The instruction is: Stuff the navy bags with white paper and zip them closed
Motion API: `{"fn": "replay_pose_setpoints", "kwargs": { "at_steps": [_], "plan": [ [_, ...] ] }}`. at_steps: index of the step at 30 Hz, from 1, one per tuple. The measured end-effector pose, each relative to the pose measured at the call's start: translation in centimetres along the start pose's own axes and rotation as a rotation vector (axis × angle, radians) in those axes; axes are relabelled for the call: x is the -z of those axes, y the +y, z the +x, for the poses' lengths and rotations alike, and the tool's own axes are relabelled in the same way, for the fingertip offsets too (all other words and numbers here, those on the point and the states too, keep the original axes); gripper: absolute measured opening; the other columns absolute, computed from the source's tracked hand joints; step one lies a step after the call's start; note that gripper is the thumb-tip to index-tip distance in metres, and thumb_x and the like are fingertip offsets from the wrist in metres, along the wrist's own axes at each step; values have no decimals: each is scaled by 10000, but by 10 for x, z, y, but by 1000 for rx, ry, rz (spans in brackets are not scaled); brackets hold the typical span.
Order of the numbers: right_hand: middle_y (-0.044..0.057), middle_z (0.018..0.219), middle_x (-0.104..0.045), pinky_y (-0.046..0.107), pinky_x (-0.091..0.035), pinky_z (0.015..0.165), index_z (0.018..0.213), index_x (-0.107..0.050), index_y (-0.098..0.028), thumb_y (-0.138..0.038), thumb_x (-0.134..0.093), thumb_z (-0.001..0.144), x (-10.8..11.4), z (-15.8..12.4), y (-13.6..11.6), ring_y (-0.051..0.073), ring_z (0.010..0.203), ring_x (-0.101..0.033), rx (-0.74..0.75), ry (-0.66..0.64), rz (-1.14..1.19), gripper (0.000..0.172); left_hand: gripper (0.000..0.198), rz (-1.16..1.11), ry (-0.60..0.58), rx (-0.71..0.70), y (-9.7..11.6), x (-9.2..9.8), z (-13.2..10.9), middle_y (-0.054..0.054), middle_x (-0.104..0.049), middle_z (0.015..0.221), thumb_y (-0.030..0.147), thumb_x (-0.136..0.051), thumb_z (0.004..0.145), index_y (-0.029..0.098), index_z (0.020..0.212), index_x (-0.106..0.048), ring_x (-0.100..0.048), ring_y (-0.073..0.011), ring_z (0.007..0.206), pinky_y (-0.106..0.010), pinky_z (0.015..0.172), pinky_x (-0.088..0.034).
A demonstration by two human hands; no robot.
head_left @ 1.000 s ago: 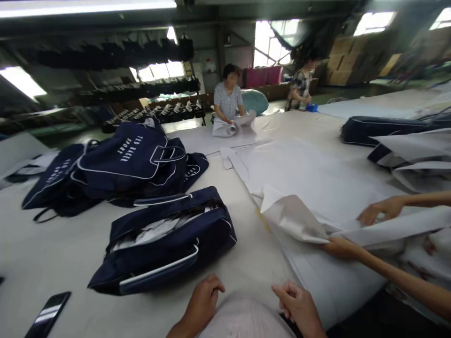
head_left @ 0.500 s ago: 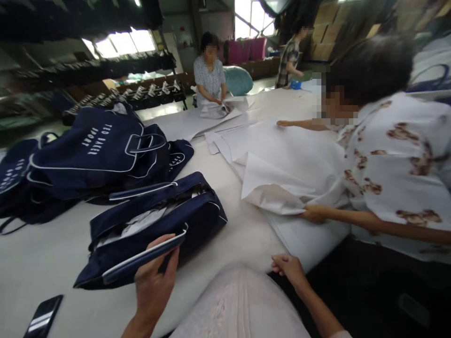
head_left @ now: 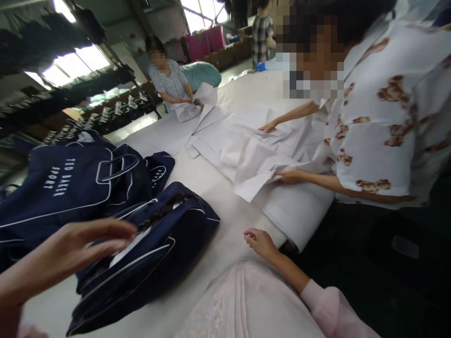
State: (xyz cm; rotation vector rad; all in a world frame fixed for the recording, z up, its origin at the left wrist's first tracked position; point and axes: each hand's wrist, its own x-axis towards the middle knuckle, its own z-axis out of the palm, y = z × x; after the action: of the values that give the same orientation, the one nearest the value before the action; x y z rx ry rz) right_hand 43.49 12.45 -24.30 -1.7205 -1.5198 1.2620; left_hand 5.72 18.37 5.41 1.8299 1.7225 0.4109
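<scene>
head view: the person's left hand [head_left: 88, 241] hangs blurred at 9 o'clock in the frame. its grip is spread, with the fingers long and flat, and it holds nothing. it hovers just over the mouth of the open navy bag [head_left: 165, 244]. the bag lies on its side on the worktop [head_left: 218, 234] at about 8 o'clock, with its zip gaping and white stuffing paper [head_left: 128, 246] showing inside. whether the fingertips touch the bag or the paper cannot be told through the blur. the right hand [head_left: 259, 241] rests at 6 o'clock on the worktop's near edge, loosely curled and pinching nothing, well apart from the bag. a pile of navy bags [head_left: 70, 188] sits just beyond the open one, toward 10 o'clock. at 2 o'clock a co-worker's hand [head_left: 291, 176] grips a corner of the white paper sheets [head_left: 246, 150], with the other arm stretched across them. by the look of it, the step in hand is the reach toward the bag's opening, before any hold is taken. a next move would call for the spread fingers to close on the rim or the paper, and for the right hand to come across from 6 o'clock to steady the soft bag.
</scene>
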Motion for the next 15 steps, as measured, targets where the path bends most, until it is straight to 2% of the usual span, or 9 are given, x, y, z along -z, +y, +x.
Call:
{"fn": "replay_pose_setpoints", "kwargs": {
  "at_steps": [2,4,6,8,10,13,15],
  "plan": [
    [59,840,-732,259,-451,698,998,-733,-169,-276,-537,855,-7,0,-13,165,738,-658,29,-50,-23,265,635,157,-124,23,11,-13,42,-41,-711,1129,504,-890,459,265,1030,-748,-637,-332,1080,-342,912,-532],
    [58,895,-744,273,-453,750,999,-742,-189,-270,-546,856,-13,-1,-21,185,818,-671,75,-116,-85,256,640,95,-334,164,13,-44,74,-92,-720,1098,452,-903,453,199,1017,-738,-652,-353,1048,-383,919,-525],
    [55,937,-749,289,-451,786,992,-749,-205,-256,-549,852,-16,-3,-23,204,876,-676,111,-189,-154,250,605,-19,-308,276,8,-82,89,-108,-741,963,394,-908,441,153,963,-721,-681,-354,934,-387,824,-547],
    [61,939,-752,298,-450,786,963,-758,-205,-228,-551,836,-17,-6,-19,219,890,-679,114,-235,-186,244,531,-79,-207,311,3,-112,89,-86,-732,836,359,-887,469,136,911,-695,-687,-329,837,-367,743,-544],
    [75,918,-751,303,-451,776,914,-767,-193,-195,-547,818,-16,-7,-14,227,880,-678,94,-239,-175,240,453,-87,-141,287,2,-127,79,-53,-706,776,359,-848,526,140,876,-663,-679,-290,798,-337,716,-530],
    [75,929,-743,297,-454,794,945,-766,-192,-205,-528,837,-14,-2,-13,210,878,-667,77,-221,-121,261,447,-303,-176,310,8,-135,54,-35,-701,819,358,-830,581,151,928,-637,-680,-244,799,-311,741,-532],
    [77,1044,-708,282,-463,810,1207,-680,-208,-281,-585,833,-13,5,-18,194,909,-648,105,-229,-16,392,524,-566,-270,415,15,-142,32,-51,-716,864,341,-846,587,161,1030,-632,-695,-242,762,-335,742,-553]
  ]
}}
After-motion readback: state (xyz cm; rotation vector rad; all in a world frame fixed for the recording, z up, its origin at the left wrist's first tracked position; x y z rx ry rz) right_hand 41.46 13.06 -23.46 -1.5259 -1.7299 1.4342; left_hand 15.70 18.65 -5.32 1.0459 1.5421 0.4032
